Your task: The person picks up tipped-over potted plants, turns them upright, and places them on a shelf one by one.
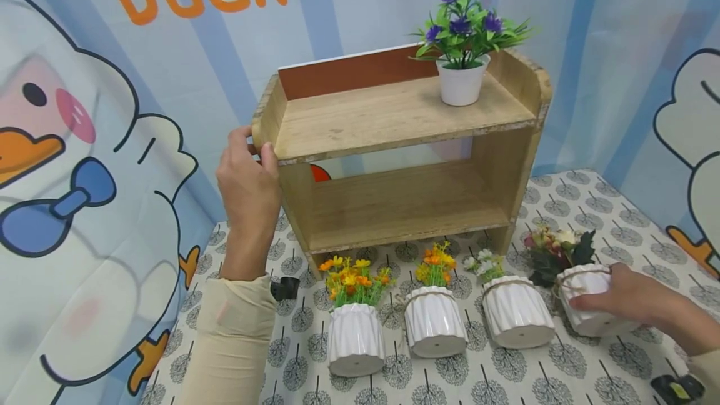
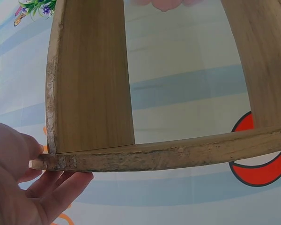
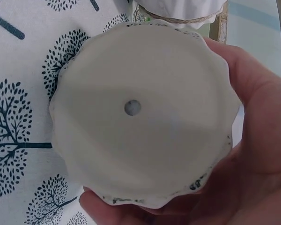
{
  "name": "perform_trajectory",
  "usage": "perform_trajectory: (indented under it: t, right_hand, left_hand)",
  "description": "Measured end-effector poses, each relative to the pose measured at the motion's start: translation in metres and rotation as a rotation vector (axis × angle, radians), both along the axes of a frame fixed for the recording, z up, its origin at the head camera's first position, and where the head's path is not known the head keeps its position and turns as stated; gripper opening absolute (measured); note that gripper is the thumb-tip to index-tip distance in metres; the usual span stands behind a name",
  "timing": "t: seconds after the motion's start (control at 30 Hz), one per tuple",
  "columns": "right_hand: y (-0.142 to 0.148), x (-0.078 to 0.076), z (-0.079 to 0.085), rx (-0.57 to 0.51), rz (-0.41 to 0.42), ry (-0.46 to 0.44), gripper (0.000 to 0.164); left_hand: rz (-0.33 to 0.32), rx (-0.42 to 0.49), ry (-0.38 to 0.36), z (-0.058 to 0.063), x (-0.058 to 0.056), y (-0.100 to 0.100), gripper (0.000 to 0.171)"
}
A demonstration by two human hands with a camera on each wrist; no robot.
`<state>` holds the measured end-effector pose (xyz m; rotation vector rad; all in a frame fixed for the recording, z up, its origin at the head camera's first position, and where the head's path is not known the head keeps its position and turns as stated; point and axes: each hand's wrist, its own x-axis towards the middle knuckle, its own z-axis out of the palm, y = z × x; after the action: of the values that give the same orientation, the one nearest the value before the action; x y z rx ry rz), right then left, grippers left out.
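A two-tier wooden shelf (image 1: 394, 199) stands on the patterned cloth. My left hand (image 1: 249, 183) grips its upper left corner, thumb in front; in the left wrist view the fingers (image 2: 65, 190) bend round the worn wooden edge. At the right, my right hand (image 1: 635, 295) holds a white fluted flowerpot (image 1: 585, 280) lying tipped over, its pink and cream flowers (image 1: 554, 245) towards the shelf. The right wrist view shows the pot's round base (image 3: 145, 140) with a small hole, and my fingers and thumb around its sides.
Three more white pots lie tipped in a row: yellow-orange flowers (image 1: 356, 342), orange flowers (image 1: 435, 324), white flowers (image 1: 517, 314). A small white pot with purple flowers (image 1: 462, 83) stands upright on the shelf top. A duck-print curtain (image 1: 360, 5) hangs behind.
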<state>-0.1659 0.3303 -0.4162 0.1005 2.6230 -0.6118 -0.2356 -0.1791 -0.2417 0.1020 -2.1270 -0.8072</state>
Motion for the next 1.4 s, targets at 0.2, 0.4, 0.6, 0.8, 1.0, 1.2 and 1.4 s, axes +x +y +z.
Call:
perform_trajectory:
  t: [0.2, 0.4, 0.6, 0.8, 1.0, 1.2, 1.4]
  right_hand:
    - [-0.002, 0.001, 0.0, -0.008, -0.042, 0.002, 0.13]
    - [-0.002, 0.001, 0.0, -0.013, -0.053, 0.016, 0.126]
    - [0.001, -0.002, -0.004, 0.003, -0.08, 0.034, 0.135]
    - [-0.002, -0.001, -0.001, 0.015, -0.08, 0.095, 0.136]
    - [-0.003, 0.001, 0.003, 0.007, -0.099, 0.135, 0.136]
    - [-0.006, 0.003, 0.008, -0.026, -0.115, 0.187, 0.137]
    - [-0.008, 0.004, 0.016, -0.026, -0.128, 0.278, 0.139]
  left_hand:
    - [0.002, -0.008, 0.001, -0.001, -0.002, 0.0, 0.032]
    - [0.008, -0.016, 0.015, -0.001, -0.003, -0.001, 0.033]
    - [0.002, -0.015, 0.008, -0.001, -0.003, 0.0, 0.033]
    - [0.006, -0.016, 0.004, -0.001, -0.002, -0.001, 0.033]
    - [0.002, -0.018, 0.006, 0.0, -0.002, 0.0, 0.033]
    - [-0.001, -0.011, 0.0, 0.001, -0.002, -0.001, 0.033]
    - [-0.004, -0.008, -0.009, 0.002, -0.001, -0.001, 0.033]
